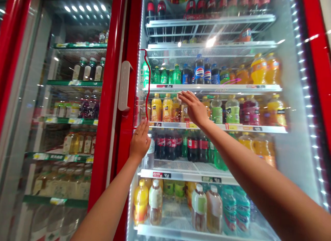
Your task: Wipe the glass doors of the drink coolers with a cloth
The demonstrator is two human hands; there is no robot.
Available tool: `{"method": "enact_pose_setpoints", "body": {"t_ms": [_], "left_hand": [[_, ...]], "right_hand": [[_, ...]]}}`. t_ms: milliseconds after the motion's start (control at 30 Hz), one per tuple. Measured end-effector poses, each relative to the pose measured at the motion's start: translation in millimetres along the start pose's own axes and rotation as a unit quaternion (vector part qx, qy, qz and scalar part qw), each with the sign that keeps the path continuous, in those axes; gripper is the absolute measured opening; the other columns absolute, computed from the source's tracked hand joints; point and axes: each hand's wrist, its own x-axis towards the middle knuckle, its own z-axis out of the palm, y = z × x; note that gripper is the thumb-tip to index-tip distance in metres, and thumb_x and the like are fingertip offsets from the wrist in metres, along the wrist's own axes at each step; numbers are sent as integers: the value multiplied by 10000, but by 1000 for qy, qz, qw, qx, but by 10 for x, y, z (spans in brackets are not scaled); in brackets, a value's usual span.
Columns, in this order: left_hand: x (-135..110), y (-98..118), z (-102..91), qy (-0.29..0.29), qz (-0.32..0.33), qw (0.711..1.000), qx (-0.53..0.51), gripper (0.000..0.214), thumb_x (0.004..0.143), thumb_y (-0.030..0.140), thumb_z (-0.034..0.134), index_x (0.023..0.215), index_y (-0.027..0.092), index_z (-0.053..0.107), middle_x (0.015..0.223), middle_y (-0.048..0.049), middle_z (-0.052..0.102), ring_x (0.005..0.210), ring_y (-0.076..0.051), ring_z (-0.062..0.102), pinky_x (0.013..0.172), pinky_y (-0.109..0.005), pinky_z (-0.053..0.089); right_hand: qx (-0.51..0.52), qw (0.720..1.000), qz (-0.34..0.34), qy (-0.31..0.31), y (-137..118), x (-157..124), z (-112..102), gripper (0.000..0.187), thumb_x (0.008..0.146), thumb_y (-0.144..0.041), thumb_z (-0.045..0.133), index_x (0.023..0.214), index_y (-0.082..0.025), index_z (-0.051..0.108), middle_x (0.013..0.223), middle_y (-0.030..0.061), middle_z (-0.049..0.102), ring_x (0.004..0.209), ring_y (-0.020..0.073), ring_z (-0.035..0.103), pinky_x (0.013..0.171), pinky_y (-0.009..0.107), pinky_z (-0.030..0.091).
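My right hand reaches into a drinks cooler, its fingers spread at the top of an amber-labelled plastic bottle on the second stocked shelf. It does not visibly close around the bottle. My left hand, with a ring on one finger, lies flat against the edge of the glass cooler door, beside a loose red door seal. A white door handle stands just left of that hand on the red frame.
Shelves of bottled soft drinks and juices fill this cooler, including Pepsi, green-labelled sodas, cola and orange drinks. Wire shelves with price strips run across it. A second red-framed cooler with more bottles stands to the left.
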Motion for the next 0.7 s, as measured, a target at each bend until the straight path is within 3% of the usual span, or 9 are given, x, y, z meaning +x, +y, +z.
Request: {"method": "enact_pose_setpoints", "body": {"t_ms": [133,300,367,567,700], "left_hand": [[2,2,-5,-3,0,1000,-4,930,957,24,475,1768,294,108,1791,-53,318,1643,-260,353,1352,-477,374],[-8,-3,15,5,1,1000,4,934,956,22,470,1770,274,87,1778,-84,353,1635,-258,374,1330,-471,410],[-11,-1,21,4,1,1000,0,929,956,25,469,1770,267,90,1773,-88,366,1634,-259,379,1325,-472,417],[-13,5,19,1,-8,1000,2,918,961,36,474,1769,266,104,1766,-95,385,1630,-262,389,1318,-476,430],[-13,0,14,-5,-4,1000,-5,917,964,41,476,1769,267,100,1776,-86,364,1637,-268,374,1326,-483,420]], "right_hand": [[11,999,22,22,-110,87,75,795,932,41,400,1582,-382,573,1646,-35,570,1593,288,464,1291,605,482],[24,996,-74,-52,21,-87,-102,694,976,9,386,1511,-349,647,1614,-39,612,1582,235,482,1289,538,499],[18,996,-73,-52,67,-115,-135,698,965,13,383,1498,-346,655,1615,-45,610,1583,230,481,1277,535,513],[11,999,11,34,-219,76,160,758,940,13,392,1555,-380,598,1622,-38,600,1581,278,484,1286,607,483],[18,999,-35,-3,-324,80,199,768,930,10,428,1574,-382,577,1611,-50,611,1574,272,493,1266,600,518]]}}
